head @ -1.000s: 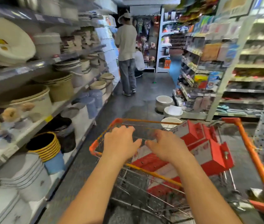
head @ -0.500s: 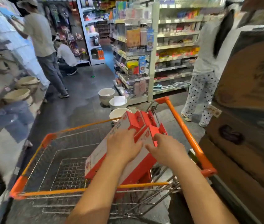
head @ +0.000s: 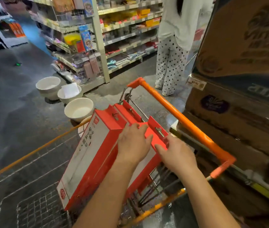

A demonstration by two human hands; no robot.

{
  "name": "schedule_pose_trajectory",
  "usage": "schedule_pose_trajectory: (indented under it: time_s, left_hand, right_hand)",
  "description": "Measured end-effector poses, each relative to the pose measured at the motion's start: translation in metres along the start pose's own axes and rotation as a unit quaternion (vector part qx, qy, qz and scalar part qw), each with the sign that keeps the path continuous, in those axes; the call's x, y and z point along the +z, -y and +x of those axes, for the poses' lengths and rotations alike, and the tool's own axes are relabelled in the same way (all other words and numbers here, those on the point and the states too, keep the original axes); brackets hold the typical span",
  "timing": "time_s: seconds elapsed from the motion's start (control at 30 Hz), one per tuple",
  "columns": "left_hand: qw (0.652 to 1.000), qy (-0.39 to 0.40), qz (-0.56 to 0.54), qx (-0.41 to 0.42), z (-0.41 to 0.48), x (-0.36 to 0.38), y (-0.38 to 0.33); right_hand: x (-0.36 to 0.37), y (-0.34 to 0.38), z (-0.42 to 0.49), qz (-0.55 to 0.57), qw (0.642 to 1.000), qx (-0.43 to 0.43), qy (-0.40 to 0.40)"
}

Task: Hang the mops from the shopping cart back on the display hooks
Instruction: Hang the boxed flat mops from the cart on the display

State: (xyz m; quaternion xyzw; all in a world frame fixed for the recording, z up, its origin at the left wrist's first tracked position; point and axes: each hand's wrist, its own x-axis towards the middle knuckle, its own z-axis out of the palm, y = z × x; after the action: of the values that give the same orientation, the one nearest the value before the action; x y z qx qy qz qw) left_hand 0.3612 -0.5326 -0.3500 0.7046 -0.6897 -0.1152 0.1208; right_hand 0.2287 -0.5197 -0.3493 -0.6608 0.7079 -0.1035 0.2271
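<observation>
Head camera looks down into a wire-mesh shopping cart (head: 36, 208), thin grey steel grid with orange trim, and its smooth orange plastic handle bar (head: 184, 122) runs diagonally on the right. Leaning tilted in the handle end of the basket is a long red-and-white cardboard box (head: 89, 153), matte white face with printed characters, glossy red sides and a folded red top. Tucked tight beside it, a second red cardboard box (head: 155, 132) shows a flat flap with a metal-edged hanging slot. Left hand (head: 133, 143) lies palm down across the red box tops, fingers straight and spread, gripping nothing. Right hand (head: 176, 153) reaches the near edge of that slotted flap, thumb stretched out to the left, fingertips at the cardboard; whether they pinch it, I cannot tell. On the dark speckled floor sit round white plastic basins (head: 79, 109) in a row. A person in polka-dot trousers (head: 170, 63) stands by the stocked metal shelves (head: 127, 30), and stacked brown cardboard cartons (head: 245, 46) fill the right side.
</observation>
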Motion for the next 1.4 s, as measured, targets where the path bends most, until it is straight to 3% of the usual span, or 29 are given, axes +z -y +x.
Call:
schedule_pose_trajectory:
  time_s: [0.2, 0.57, 0.77, 0.93, 1.03, 1.2, 1.4]
  left_hand:
    - [0.996, 0.042, 0.026, 0.078, 0.022, 0.046, 0.023]
    - [0.997, -0.006, -0.063, 0.052, 0.001, 0.042, 0.045]
    - [0.969, -0.102, -0.214, 0.066, -0.004, 0.033, 0.078]
    - [0.902, -0.154, -0.402, -0.001, -0.017, 0.003, 0.091]
    - [0.869, -0.17, -0.46, -0.058, -0.022, -0.013, 0.091]
    - [0.818, -0.143, -0.553, -0.071, -0.029, -0.03, 0.07]
    - [0.814, -0.175, -0.549, -0.076, -0.043, -0.073, 0.052]
  right_hand:
    - [0.028, -0.011, -0.002, 0.031, 0.994, 0.106, -0.019]
    - [0.083, -0.002, -0.01, 0.251, 0.951, 0.181, 0.013]
    - [0.099, 0.028, -0.017, 0.302, 0.94, 0.135, -0.082]
    - [0.069, 0.048, -0.016, 0.31, 0.942, 0.065, -0.114]
    - [0.042, 0.049, -0.016, 0.34, 0.932, 0.032, -0.124]
    - [-0.009, 0.054, -0.025, 0.408, 0.905, -0.039, -0.116]
    - [-0.078, 0.054, -0.031, 0.47, 0.866, -0.166, -0.054]
